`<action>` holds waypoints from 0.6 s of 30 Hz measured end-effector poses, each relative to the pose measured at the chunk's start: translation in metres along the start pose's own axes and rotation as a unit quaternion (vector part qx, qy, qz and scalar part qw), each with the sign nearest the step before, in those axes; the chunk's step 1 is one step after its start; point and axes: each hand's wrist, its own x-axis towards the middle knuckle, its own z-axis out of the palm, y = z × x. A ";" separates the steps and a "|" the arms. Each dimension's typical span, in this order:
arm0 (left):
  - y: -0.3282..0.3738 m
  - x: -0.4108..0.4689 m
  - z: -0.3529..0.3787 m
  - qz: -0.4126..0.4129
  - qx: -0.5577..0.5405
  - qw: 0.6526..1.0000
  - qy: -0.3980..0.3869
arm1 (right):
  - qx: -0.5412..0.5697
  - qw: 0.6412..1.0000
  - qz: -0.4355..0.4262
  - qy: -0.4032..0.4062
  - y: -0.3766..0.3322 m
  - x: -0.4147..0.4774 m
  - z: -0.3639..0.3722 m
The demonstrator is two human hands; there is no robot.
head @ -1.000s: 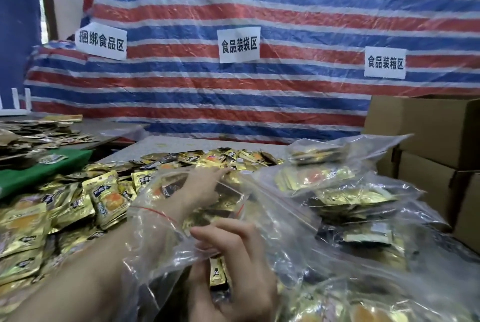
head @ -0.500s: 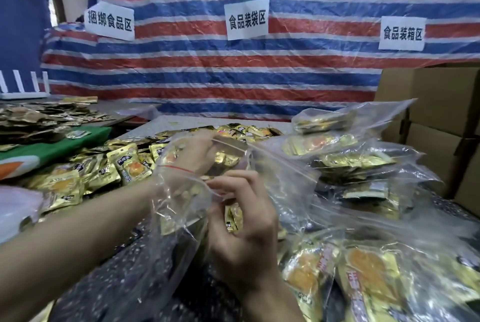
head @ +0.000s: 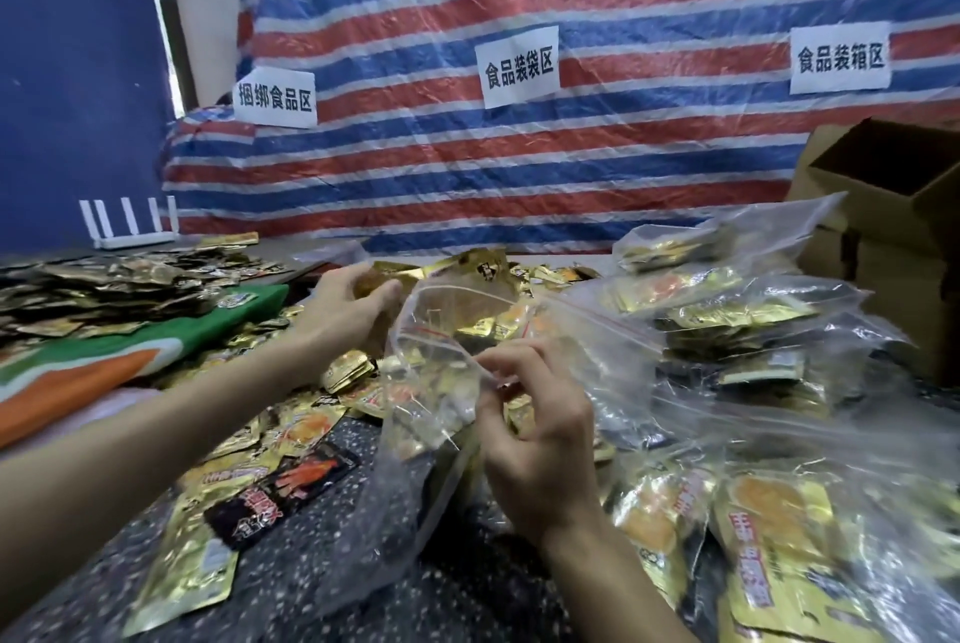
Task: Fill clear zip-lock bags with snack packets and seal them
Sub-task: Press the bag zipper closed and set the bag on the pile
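Food-packing workshop: zone signs (head: 519, 66), tarp (head: 519, 164), cartons (head: 904, 227).

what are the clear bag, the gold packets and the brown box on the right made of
Clear zip-lock bag: thin glossy plastic film, see-through and crinkled.
Gold snack packets: likely metallised foil laminate, mirror-shiny with printed faces.
Brown open box: matte cardboard, probably corrugated, judging by its folded flaps.
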 end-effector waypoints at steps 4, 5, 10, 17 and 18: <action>0.008 -0.016 -0.041 0.069 -0.007 0.997 0.031 | 0.006 1.000 0.013 -0.008 -0.003 0.001 0.000; 0.014 -0.017 -0.052 0.090 -0.009 0.995 0.045 | 0.007 1.000 0.011 -0.010 -0.004 0.000 0.000; 0.061 -0.023 -0.099 0.181 -0.021 0.973 0.140 | 0.015 1.000 0.003 -0.018 -0.008 0.000 -0.001; 0.119 -0.037 -0.110 0.228 -0.025 0.967 0.109 | 0.025 0.999 -0.013 -0.032 -0.009 -0.001 0.000; 0.125 -0.042 -0.106 0.235 -0.004 0.968 0.093 | 0.027 0.999 -0.020 -0.032 -0.010 -0.001 0.000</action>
